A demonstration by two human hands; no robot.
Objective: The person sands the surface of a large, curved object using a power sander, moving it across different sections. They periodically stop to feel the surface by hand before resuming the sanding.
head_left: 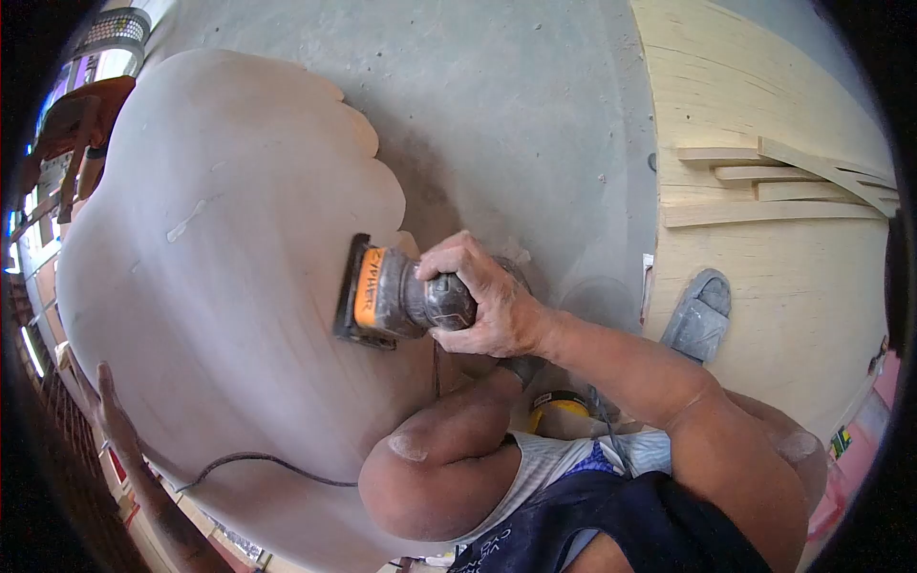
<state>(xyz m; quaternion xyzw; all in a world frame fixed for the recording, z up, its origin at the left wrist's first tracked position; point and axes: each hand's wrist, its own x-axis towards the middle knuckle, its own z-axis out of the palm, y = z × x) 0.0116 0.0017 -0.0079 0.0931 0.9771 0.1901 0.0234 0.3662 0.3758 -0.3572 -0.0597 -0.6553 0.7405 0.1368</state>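
My right hand (pixel 487 306) is wrapped round the rounded dark grip of a power sander (pixel 401 298) with an orange label. The sander is tilted, its flat black pad against a large, smooth, pale curved panel (pixel 248 191) with a scalloped edge. At the panel's far left rim is my left hand (pixel 113 415), its fingers apart and stretched out along the edge. Part of that hand is hard to make out near the border of the view. A dark cord (pixel 272 458) runs across the lower part of the panel.
Plywood sheet (pixel 764 267) on the right bears several curved wooden strips (pixel 778 212) and a grey slipper (pixel 702 315). A yellow and black object (pixel 559 411) sits beside my bent leg. A brown chair-like object (pixel 91 119) stands at upper left on the dusty grey floor (pixel 516 105).
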